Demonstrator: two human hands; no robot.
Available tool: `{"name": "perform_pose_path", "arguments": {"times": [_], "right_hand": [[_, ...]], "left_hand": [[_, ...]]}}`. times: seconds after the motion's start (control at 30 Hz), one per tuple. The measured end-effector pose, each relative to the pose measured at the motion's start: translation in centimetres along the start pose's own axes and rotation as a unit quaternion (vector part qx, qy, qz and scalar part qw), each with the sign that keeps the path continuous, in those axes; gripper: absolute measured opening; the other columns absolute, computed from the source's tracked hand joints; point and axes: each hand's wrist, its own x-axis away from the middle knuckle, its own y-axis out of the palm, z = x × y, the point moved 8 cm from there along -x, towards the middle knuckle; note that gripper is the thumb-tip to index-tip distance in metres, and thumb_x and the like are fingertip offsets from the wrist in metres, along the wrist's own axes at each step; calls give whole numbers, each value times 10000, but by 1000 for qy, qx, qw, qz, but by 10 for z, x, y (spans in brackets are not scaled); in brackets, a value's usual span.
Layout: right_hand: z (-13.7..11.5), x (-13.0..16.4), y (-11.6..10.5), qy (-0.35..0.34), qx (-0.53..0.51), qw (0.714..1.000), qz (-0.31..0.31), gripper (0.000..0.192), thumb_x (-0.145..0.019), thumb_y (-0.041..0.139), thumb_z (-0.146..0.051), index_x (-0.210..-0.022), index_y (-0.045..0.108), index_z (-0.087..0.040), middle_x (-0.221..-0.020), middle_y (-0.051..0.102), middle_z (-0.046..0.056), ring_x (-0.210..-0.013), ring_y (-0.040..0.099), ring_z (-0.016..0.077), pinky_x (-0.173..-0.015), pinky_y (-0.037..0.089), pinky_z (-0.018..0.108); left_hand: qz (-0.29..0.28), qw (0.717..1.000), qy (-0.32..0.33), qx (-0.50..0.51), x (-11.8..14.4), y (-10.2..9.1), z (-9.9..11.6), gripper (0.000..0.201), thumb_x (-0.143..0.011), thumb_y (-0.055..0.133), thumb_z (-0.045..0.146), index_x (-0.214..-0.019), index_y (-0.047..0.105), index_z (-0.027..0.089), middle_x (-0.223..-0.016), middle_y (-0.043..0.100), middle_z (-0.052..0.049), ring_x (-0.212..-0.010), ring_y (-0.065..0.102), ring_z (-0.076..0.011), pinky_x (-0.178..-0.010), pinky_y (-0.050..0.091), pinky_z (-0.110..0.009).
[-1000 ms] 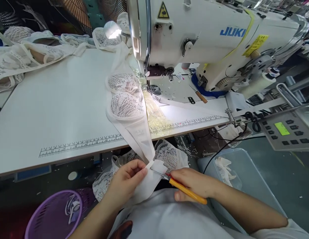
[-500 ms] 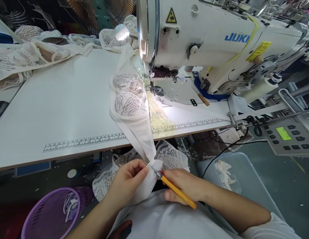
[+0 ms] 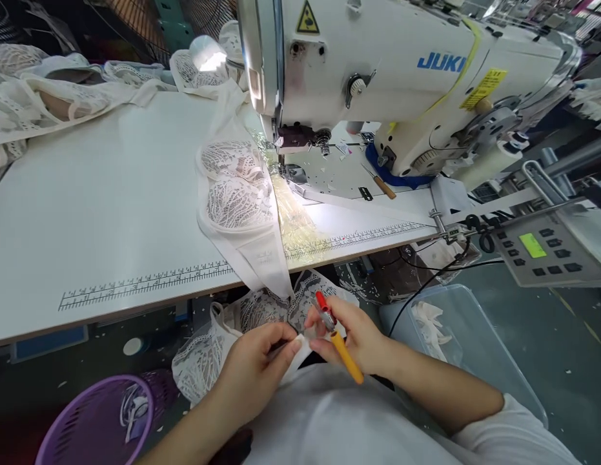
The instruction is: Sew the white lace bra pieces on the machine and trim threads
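While my left hand (image 3: 254,371) pinches the white band end (image 3: 300,342) of the lace bra (image 3: 237,194) at my lap, near edge, my right hand (image 3: 356,339) grips the orange snips (image 3: 336,336). Trimming step; next needs blades lined up w/ the edge. Far: white table (image 3: 101,213), Juki machine (image 3: 377,71).

Bare forearms and hands; a white short-sleeved top, its right sleeve (image 3: 523,436) ending above the elbow
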Motion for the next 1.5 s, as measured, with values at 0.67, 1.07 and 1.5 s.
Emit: {"name": "perform_pose_path", "arguments": {"times": [0.67, 1.07, 1.5], "right_hand": [[27, 11, -69, 19, 228, 965, 128, 140, -702, 520, -166, -830, 472, -199, -681, 516, 8, -578, 465, 146, -519, 382, 255], [7, -21, 39, -38, 166, 979, -115, 183, -601, 514, -75, -712, 434, -196, -703, 577, 11, -630, 518, 149, -541, 388, 234], [22, -16, 31, 2, 40, 991, -130, 231, -594, 554, -59, -753, 459, -197, -729, 537, -16, -660, 500, 131, -585, 397, 219]], "left_hand": [[-15, 927, 91, -363, 2, -49, -24, 277, -868, 370, 307, -778, 608, 197, -734, 671, -35, -697, 605, -214, -658, 433, -323], [-112, 886, 173, -416, -2, -3, 9, 239, -775, 402, 94, -710, 615, 183, -670, 657, -49, -617, 595, -211, -739, 427, -402], [72, 949, 106, -289, 36, -92, -22, 261, -847, 441, 388, -884, 677, 283, -826, 673, 21, -838, 594, -172, -786, 436, -264]]}}
